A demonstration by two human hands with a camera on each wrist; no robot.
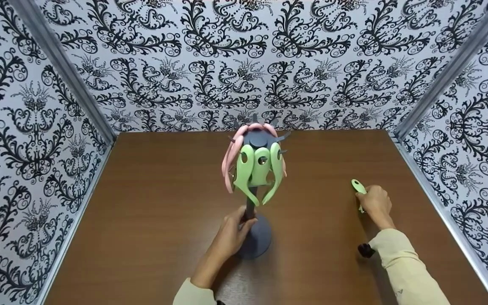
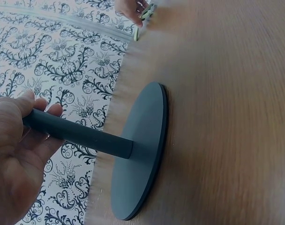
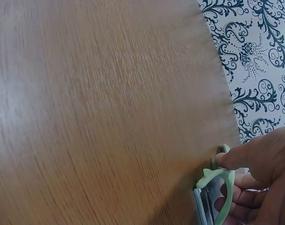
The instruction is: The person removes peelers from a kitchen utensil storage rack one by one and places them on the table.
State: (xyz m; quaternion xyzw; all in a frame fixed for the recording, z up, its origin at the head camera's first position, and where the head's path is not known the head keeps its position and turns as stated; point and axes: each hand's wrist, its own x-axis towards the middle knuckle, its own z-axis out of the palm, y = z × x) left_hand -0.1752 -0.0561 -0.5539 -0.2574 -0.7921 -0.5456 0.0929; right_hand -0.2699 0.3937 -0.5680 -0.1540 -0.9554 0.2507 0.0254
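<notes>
Right side of frame: my right hand (image 1: 377,201) is pinching a green peeler (image 1: 358,186), thumb and fingers closing on it, no slack showing. Its holed end is poking out past my fingers toward the upper left; the long axis is running from there down and slightly right. The right wrist view is showing the arched frame and metal blade part at lower right, fingers curling behind. Whether it is touching the table (image 1: 163,182) I can't tell.

Centre of frame: my left hand (image 1: 230,233) is wrapping around the pole of a dark stand (image 1: 250,206), low down, just above the round base (image 1: 259,243). Pole is standing roughly upright, base seemingly resting flat.

Stand top, upper centre: green-handled tools (image 1: 262,173) are hanging on the near side, pink-handled tools (image 1: 230,161) mostly on the left and behind. A few hooks at the back and right are sticking out.

Key relation, my judgement: the stand's top is lying left of and higher in frame than my right hand, well apart, with table between. Peeler's axis is lying aslant while the pole is standing upright. Left hand is nearer the stand, but only the right is holding the peeler.
</notes>
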